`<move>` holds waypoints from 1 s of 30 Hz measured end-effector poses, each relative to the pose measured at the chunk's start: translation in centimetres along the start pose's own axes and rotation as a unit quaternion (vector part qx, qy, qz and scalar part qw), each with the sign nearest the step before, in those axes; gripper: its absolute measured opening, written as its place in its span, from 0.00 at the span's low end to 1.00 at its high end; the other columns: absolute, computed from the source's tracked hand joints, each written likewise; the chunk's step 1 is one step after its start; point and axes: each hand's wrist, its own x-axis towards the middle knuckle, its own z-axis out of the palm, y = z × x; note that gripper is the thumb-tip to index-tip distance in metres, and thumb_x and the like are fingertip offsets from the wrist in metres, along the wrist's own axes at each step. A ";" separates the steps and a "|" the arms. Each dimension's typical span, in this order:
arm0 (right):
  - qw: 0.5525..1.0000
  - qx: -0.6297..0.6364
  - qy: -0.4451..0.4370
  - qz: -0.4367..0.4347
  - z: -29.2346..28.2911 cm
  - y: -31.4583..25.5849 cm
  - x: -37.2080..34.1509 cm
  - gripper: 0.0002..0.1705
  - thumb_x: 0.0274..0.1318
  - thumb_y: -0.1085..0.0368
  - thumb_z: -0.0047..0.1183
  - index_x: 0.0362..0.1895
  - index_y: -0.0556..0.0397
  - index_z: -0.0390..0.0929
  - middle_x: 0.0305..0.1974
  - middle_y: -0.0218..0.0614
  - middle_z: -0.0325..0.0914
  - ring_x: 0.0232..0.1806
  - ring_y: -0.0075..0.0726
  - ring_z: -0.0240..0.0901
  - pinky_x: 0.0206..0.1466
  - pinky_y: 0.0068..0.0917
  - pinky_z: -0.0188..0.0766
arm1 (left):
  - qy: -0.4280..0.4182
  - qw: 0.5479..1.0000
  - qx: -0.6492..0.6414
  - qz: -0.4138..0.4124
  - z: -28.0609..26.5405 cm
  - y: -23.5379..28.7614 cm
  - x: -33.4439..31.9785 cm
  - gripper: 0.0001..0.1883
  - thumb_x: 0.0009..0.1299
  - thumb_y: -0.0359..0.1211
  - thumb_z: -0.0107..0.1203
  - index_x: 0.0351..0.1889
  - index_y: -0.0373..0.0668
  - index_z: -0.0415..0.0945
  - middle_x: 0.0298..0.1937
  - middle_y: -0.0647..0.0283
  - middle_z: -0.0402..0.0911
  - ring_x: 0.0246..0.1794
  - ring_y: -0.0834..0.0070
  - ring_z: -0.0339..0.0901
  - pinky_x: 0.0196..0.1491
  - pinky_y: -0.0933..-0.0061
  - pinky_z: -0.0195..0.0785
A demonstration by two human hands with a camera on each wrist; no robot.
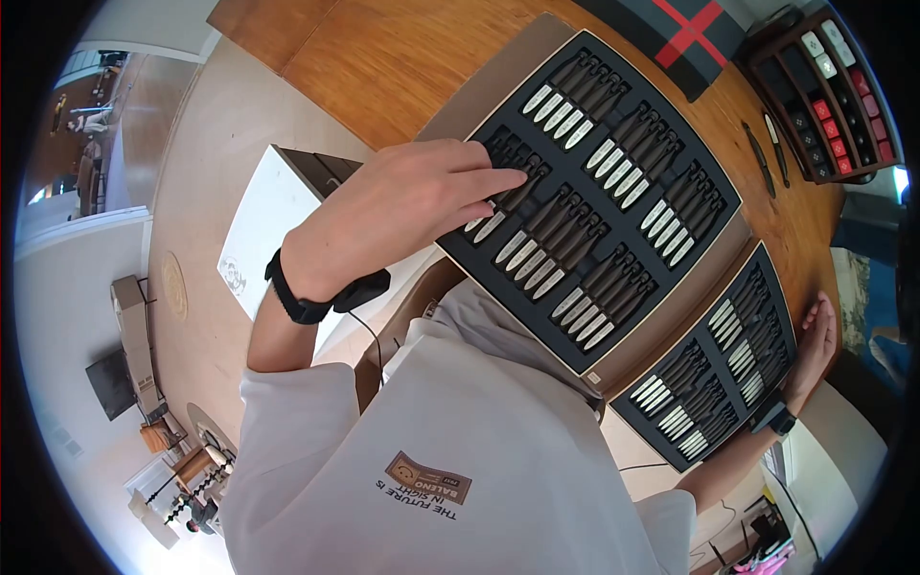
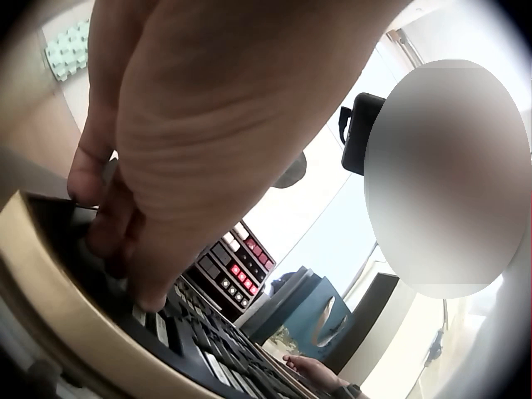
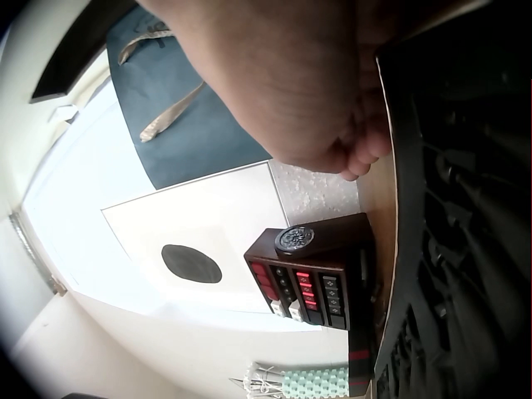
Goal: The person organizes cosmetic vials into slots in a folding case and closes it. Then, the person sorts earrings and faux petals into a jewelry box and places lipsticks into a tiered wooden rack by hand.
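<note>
A large black tray [image 1: 594, 216] holds rows of slim knife-like pieces with dark handles and silver ends. My left hand [image 1: 412, 211] reaches over its left side, thumb and fingers bent down among the pieces. In the left wrist view the left hand [image 2: 166, 208] hides most of what lies under its fingertips; I cannot tell whether it grips a piece. A second tray [image 1: 719, 335] with similar pieces stands to the right. My right hand [image 1: 817, 335] is beside that tray's outer edge, its fingers extended and holding nothing.
Two slender dark pieces [image 1: 767, 153] lie on the wooden table [image 1: 374, 67]. A dark wooden rack [image 1: 824, 96] with red, white and black blocks stands at the back right. Near it is a dark box with a red cross [image 1: 690, 34]. A blue-grey bag [image 3: 166, 100] stands past my right hand.
</note>
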 end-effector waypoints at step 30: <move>1.000 -0.009 -0.011 0.003 -0.2 0.4 0.1 0.20 0.80 0.58 0.51 0.63 0.59 0.80 0.40 0.23 0.74 0.41 0.16 0.64 0.46 0.15 0.61 | 0.270 0.957 0.100 0.023 8.4 1.4 -2.5 0.16 0.73 0.35 0.54 0.53 0.37 0.84 0.58 0.59 0.82 0.55 0.63 0.80 0.56 0.62 0.70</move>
